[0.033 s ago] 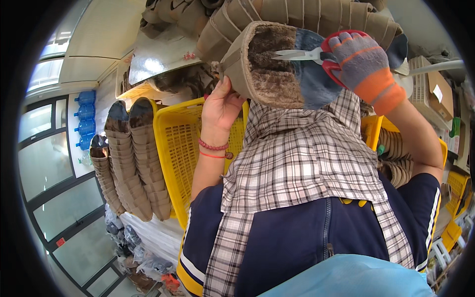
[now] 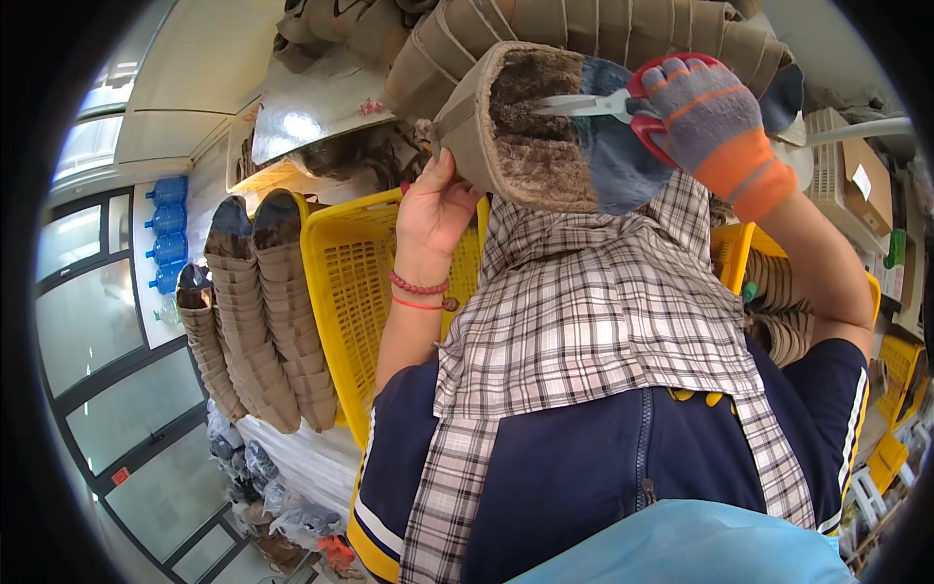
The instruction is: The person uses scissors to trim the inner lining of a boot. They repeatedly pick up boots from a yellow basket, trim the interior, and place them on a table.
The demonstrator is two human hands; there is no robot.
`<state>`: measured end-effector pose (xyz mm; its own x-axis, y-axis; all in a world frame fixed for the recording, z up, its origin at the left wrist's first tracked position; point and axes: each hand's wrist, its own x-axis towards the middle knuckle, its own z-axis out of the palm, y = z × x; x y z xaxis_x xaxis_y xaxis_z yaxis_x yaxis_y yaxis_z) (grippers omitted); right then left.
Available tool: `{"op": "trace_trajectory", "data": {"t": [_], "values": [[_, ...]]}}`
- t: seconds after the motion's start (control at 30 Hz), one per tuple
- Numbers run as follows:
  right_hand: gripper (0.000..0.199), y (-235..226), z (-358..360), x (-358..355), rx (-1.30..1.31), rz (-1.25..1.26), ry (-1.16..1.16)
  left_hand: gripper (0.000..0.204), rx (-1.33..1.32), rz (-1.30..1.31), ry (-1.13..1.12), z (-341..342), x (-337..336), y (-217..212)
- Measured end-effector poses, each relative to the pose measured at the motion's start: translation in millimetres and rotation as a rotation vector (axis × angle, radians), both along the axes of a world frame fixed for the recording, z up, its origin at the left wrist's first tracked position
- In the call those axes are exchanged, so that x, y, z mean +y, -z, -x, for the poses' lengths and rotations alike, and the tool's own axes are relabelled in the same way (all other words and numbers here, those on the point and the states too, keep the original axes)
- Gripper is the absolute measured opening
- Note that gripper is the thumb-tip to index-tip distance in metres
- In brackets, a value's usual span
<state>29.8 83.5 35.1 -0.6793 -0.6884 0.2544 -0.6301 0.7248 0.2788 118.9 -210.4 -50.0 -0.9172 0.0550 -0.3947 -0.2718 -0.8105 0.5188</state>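
My bare left hand (image 2: 438, 202) pinches the tan outer edge of a fleece-lined boot upper (image 2: 540, 161), thumb on the near side. The upper's opening faces me, showing dark brown plush and a blue-grey lining section. My right hand (image 2: 708, 117), in a grey and orange knit glove, grips the red handles of a pair of scissors (image 2: 584, 105). The blades lie over the opening, with their tips against the brown plush. Below the upper is the plaid apron (image 2: 593, 302) I wear.
Left of me stands a yellow plastic basket (image 2: 342, 282), beside tall stacks of similar boot uppers (image 2: 277, 321). A long row of uppers (image 2: 584, 34) lies on the table (image 2: 316, 102) ahead. Another yellow basket (image 2: 736, 255) holding uppers is at my right. Blue water jugs (image 2: 167, 219) line the far-left wall.
The scissors' blades look closer together, and my gloved right hand has shifted very slightly. The left hand and the boot upper stay in place.
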Motion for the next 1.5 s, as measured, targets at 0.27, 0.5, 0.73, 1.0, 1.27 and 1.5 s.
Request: {"op": "trace_trajectory", "data": {"t": [0.27, 0.5, 0.73, 1.0, 1.27, 1.5], "values": [[0.031, 20.8, 15.3, -29.4, -0.134, -0.350, 0.065, 0.044, -0.112, 0.074, 0.060, -7.0, -0.1, 5.0], [0.033, 40.0, 18.0, -25.2, 0.040, -0.296, -0.067, 0.041, -0.130, 0.043, 0.111, -8.4, 0.3, 8.3], [0.035, 34.1, 16.1, -18.0, -0.002, -0.324, -0.029, 0.041, -0.135, 0.056, 0.112, -8.3, -0.7, 10.6], [0.013, 4.1, 16.9, -26.0, -0.048, -0.191, -0.221, 0.041, -0.117, 0.041, 0.174, -5.8, 2.6, 8.2], [0.039, 10.3, 5.3, -11.8, -0.121, -0.154, 0.091, 0.041, -0.088, 0.017, 0.142, -10.1, 0.6, 15.7], [0.048, 17.9, -22.2, -9.1, -0.600, -0.007, 0.191, 0.038, 0.071, -0.132, 0.078, -18.2, -5.9, 33.7]]}}
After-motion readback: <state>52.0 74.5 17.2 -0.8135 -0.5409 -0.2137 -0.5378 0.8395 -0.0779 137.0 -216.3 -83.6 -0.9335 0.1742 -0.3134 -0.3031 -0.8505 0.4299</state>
